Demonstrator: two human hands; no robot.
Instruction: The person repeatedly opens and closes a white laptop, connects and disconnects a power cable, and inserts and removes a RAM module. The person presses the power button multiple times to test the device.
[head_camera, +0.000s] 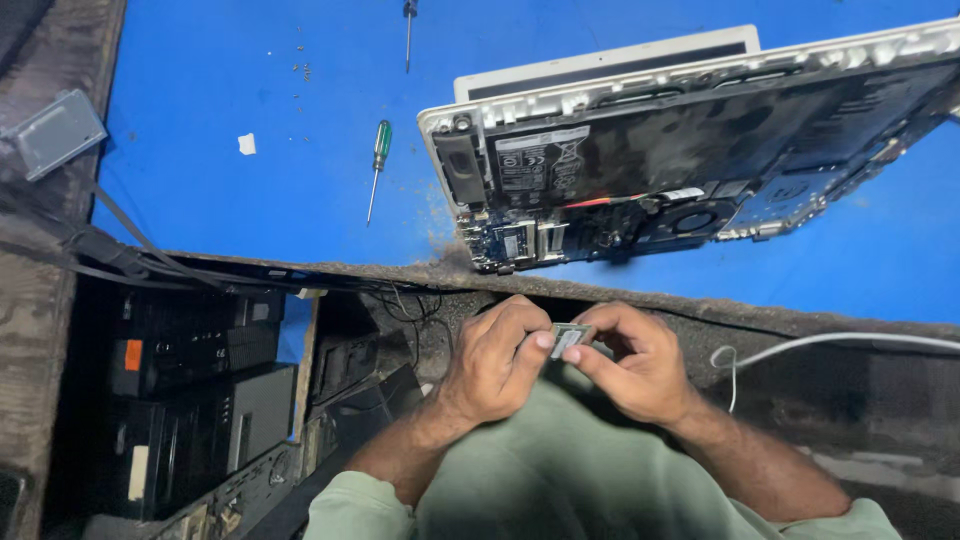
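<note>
Memory module (570, 339), seemingly pinched between both grips

Blue bench top (220, 200), opened laptop (700, 150), two screwdrivers (378, 165), loose screws (300, 60), white scrap (246, 143)

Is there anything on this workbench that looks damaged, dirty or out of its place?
Yes. The laptop lies open with its bottom cover off, and its circuit board overhangs the blue table edge. Grey dust is strewn beside its corner, and tiny screws lie loose. Both hands hold a small chip module.
</note>
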